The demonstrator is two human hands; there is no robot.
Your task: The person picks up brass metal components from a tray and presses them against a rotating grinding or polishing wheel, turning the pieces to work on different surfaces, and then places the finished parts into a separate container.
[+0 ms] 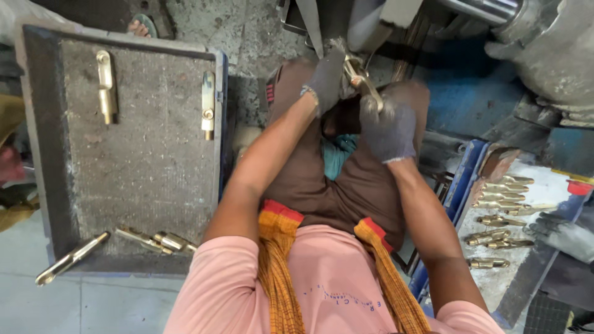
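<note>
Upper middle of the frame, you hold a brass handle in both gloved hands. Your left hand is closed around its upper end and your right hand is wrapped around its lower end. The piece is slim, pale gold and shiny, tilted down to the right, partly hidden by the grey gloves.

At the left of the frame lies a grey padded board with more brass handles: two upright ones near its top edge, a few at its bottom edge. One long handle hangs over the lower left corner.

At the right, a blue-rimmed tray carries a row of brass pieces, with another person's gloved hand beside them. The floor is stained grey concrete, and grey machine parts fill the upper right.
</note>
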